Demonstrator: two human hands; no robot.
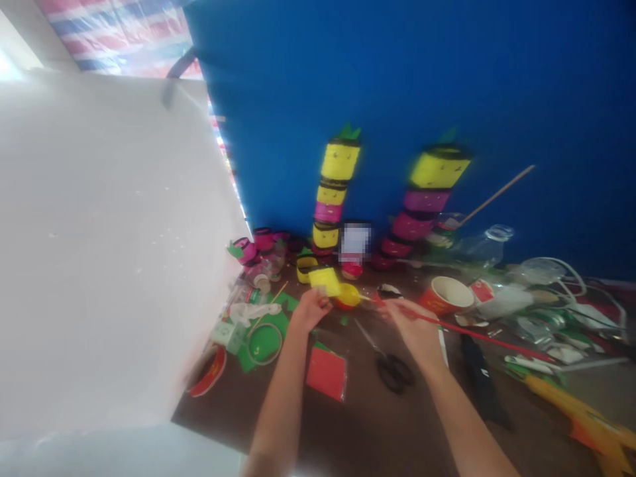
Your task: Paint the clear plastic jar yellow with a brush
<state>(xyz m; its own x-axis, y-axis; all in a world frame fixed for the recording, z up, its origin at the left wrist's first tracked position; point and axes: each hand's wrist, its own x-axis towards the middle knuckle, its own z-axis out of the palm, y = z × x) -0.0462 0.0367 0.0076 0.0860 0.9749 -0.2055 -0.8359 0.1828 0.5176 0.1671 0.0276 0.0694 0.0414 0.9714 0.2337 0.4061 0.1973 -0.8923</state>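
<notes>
Pinched in my left hand is a yellow crinkled piece, lifted above the dark tabletop. Just right of it is a small yellow cup; I cannot tell whether my fingers touch it. My right hand grips a long red stick that slants down to the right. Its thin pale tip points left, at the rim of the cup. Scissors with black handles lie between my forearms, near a red paper packet. Blur hides the finer detail at my fingertips.
Two stacks of yellow and pink cylinders, a left stack and a right stack, stand against the blue wall. A red-and-white paper cup, clear plastic bottles and scraps crowd the right. A tape roll lies on green sheets at left.
</notes>
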